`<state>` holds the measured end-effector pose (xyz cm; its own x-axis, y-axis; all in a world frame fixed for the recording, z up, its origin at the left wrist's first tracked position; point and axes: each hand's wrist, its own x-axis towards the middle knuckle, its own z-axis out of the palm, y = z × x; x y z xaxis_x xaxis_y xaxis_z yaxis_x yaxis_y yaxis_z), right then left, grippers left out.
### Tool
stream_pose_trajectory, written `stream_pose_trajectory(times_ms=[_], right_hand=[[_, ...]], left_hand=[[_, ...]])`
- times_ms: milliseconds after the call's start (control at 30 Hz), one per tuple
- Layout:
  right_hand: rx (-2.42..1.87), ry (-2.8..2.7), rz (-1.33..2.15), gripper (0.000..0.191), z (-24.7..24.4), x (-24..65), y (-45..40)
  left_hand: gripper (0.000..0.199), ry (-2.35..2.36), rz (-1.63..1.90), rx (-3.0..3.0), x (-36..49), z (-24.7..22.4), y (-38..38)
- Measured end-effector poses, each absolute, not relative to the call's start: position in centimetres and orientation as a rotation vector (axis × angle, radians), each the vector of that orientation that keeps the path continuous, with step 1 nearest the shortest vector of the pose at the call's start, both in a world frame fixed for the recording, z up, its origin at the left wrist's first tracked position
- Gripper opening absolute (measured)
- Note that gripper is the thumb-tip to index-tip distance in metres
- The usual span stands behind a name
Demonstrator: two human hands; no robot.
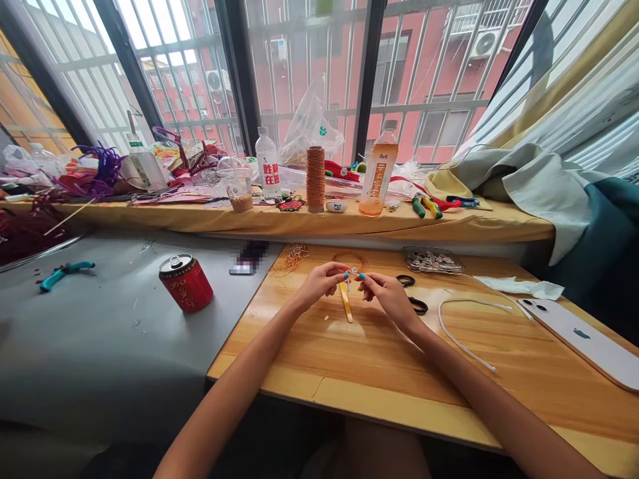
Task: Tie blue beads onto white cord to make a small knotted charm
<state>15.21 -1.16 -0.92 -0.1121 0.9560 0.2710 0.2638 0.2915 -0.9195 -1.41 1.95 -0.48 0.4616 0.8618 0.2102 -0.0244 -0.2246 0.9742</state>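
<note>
Over the wooden board [299,366], my left hand [324,283] and my right hand [383,291] face each other with fingertips pinched. Between them is a small curled piece of white cord [354,271], gripped from both sides. Its fine details are too small to make out. Just below the fingers lies a yellow stick [346,305]. Black scissors [418,306] rest beside my right hand, partly hidden by it. Behind the hands are a loop of thin orange-brown thread [363,256] and a tangle of the same thread [295,256].
On the right are a length of white cord [440,319], a phone [584,342], a tissue [522,287] and a clear tray [410,265] of small pieces. Left are a red can [187,286] and teal pliers [64,273]. A thread spool [315,179] and bottles line the sill.
</note>
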Motion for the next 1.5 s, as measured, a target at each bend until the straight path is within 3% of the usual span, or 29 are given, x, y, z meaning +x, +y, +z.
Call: stream_pose_trajectory(times_ms=[700,1067,1500], right_hand=[[-1.124,-1.728,0.882,0.031,-1.4,15.1,-1.2],[-1.071,-1.798,0.517,0.031,-1.5,14.4,-1.9],[-0.991,-1.471,1.0,0.04,-1.6,15.0,-0.6]], left_hand=[[0.026,0.76,1.145,1.384,-1.4,-0.5,1.9],[0.035,0.726,1.095,1.002,0.3,-1.3,0.9],[0.021,0.956,1.184,1.571,0.4,-1.4,1.2]])
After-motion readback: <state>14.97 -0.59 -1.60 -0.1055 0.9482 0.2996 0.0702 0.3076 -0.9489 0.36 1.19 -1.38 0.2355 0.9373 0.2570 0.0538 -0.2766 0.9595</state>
